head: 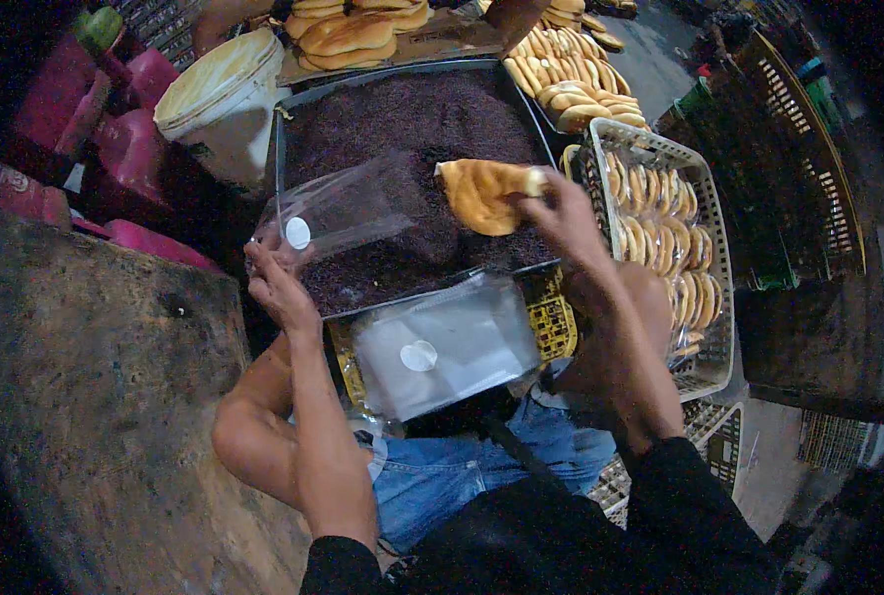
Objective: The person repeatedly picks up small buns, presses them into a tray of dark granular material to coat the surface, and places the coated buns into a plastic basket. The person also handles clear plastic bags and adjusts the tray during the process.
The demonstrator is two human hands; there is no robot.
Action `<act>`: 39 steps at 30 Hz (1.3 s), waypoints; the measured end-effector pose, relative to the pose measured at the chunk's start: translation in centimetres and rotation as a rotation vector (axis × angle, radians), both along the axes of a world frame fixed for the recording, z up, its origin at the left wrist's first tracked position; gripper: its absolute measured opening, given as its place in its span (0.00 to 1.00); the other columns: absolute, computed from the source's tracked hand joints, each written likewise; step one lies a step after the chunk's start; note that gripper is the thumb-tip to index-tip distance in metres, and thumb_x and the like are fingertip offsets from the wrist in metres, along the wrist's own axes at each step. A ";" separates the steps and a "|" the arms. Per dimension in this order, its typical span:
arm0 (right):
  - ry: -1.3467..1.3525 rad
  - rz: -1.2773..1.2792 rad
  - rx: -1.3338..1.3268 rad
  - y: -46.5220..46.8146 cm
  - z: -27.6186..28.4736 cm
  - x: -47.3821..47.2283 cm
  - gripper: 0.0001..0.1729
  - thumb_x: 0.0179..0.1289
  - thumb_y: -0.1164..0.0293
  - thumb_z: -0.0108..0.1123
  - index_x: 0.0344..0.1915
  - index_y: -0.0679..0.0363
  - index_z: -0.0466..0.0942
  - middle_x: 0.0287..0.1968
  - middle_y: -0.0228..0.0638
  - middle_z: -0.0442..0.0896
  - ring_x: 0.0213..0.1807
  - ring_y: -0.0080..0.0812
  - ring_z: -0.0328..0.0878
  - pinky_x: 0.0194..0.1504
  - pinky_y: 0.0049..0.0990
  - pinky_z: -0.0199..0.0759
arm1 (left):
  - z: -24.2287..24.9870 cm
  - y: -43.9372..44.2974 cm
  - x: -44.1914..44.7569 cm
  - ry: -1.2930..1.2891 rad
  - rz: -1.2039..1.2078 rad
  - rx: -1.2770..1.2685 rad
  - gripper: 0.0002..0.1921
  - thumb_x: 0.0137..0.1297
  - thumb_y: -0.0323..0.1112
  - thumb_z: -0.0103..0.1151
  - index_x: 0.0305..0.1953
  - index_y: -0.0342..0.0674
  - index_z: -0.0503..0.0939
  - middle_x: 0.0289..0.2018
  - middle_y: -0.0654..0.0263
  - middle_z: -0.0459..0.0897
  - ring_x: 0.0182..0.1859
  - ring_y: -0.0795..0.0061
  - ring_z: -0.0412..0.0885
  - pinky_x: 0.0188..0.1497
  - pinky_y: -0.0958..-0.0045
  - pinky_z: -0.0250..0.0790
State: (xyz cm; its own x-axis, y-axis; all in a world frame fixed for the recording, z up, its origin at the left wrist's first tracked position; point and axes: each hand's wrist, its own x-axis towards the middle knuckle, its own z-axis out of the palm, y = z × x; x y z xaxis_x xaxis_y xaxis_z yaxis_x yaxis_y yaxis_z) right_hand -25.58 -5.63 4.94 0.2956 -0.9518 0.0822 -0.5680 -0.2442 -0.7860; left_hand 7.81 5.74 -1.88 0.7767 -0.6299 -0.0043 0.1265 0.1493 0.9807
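Note:
My left hand (284, 286) grips the lower left end of a clear plastic bag (360, 201) that bears a round white label (297, 233). The bag stretches over a metal tray (281, 156) spread with dark purple-brown granular filling (404, 111). Over the tray's right side, my right hand (561, 212) pinches a flat golden bread (483, 195) by its right edge. The bread's left tip lies beyond the bag's far end, apart from it. Close to my lap rests a stack of flat clear bags (449, 342), the top one with a round white label.
A white plastic crate (724, 297) of bagged breads stands at my right. Piled loose breads (572, 74) and more breads on cardboard (352, 33) lie beyond the tray. A white bucket (219, 97) stands at the back left, a worn wooden board (114, 372) on my left. Another person's arm (516, 22) reaches in behind.

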 end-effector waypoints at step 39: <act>0.473 -0.254 -0.247 9.3 11.3 -15.8 0.37 0.57 0.61 0.64 0.66 0.56 0.65 0.43 0.49 0.84 0.46 0.51 0.84 0.45 0.44 0.78 | 11.8 -4.0 -26.5 0.278 -1.336 0.076 0.34 0.72 0.53 0.53 0.70 0.37 0.62 0.56 0.53 0.79 0.51 0.64 0.82 0.54 0.64 0.74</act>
State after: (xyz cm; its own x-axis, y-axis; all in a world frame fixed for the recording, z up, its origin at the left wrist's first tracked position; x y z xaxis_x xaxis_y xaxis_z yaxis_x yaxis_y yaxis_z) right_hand -41.41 3.69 16.26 0.1198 -0.9670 0.2249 -0.9075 -0.1985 -0.3703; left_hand -18.66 1.77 9.96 -0.4504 -0.8838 -0.1270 0.3227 -0.2937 0.8998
